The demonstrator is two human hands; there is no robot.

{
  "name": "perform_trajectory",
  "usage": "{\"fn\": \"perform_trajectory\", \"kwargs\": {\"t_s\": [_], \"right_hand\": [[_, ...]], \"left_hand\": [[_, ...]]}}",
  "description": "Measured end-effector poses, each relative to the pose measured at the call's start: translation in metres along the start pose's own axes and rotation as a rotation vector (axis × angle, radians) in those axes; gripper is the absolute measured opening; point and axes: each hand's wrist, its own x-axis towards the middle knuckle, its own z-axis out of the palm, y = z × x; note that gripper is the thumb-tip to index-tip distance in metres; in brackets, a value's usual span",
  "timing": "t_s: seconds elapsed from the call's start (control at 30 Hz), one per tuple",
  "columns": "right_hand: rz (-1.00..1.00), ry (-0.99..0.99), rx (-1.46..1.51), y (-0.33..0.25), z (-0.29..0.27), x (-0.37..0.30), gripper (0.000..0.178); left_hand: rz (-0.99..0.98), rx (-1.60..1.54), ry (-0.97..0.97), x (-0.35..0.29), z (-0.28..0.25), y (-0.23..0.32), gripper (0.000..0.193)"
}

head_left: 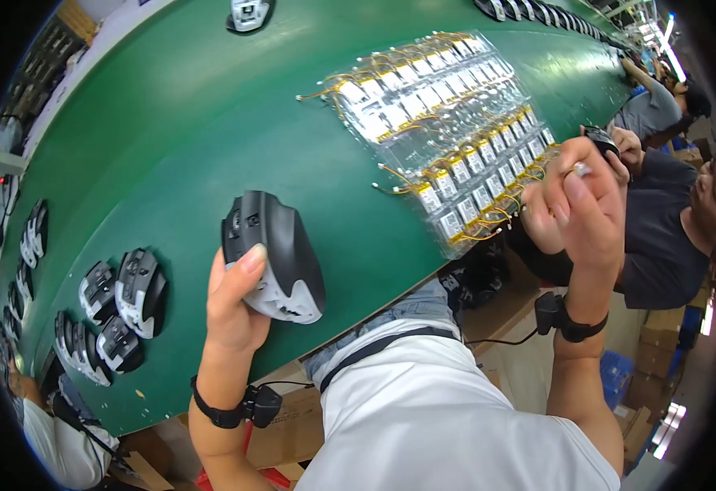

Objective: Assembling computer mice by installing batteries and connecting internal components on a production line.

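From the head camera I see my left hand (231, 299) clamped on a black mouse (272, 254) with a grey-white underside. The thumb lies across the pale lower shell and the other fingers are hidden behind the body, so the mouse sits in the curl of the hand, tilted, its narrow end pointing up the green table (210, 123). It sits over the table's near edge, just left of my torso; I cannot tell whether it touches the surface.

My right hand (574, 204) is raised off the table's right edge. Its fingers are drawn close together, pinching something small that I cannot make out. It is just beside the near right corner of the tray (448, 123), a clear blister sheet of small silver cells with yellow wires, which lies between my two hands and reaches toward the far right of the table.

Along the left edge lie more mice (121, 303), black and grey, in a loose cluster well apart from the one I hold. Another mouse (247, 15) rests at the far edge. To my right a person in a dark shirt (660, 237) sits close, partly behind my right hand. Both my wrists carry black bands (566, 319) with cables.
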Motion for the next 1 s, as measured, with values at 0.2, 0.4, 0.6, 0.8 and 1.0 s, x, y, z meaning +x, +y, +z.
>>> {"fn": "perform_trajectory", "kwargs": {"t_s": [0.2, 0.4, 0.6, 0.8, 1.0], "right_hand": [[0.084, 0.45, -0.924, 0.039, -0.016, -0.055, 0.03], [0.144, 0.718, -1.026, 0.079, -0.003, -0.069, 0.056], [0.109, 0.739, -1.2, 0.084, 0.002, -0.07, 0.084], [0.276, 0.713, -1.174, 0.089, 0.012, -0.066, 0.069], [0.288, 0.706, -1.064, 0.091, 0.011, -0.058, 0.048]], "left_hand": [[-0.035, 0.041, -0.005, -0.002, 0.006, -0.004, 0.047], [-0.052, 0.086, 0.079, 0.0, 0.001, -0.012, 0.046], [-0.077, 0.117, 0.074, -0.002, 0.003, -0.012, 0.046], [-0.069, 0.126, 0.038, -0.002, -0.003, -0.013, 0.046], [-0.072, 0.176, 0.04, -0.003, -0.007, -0.015, 0.05]]}}
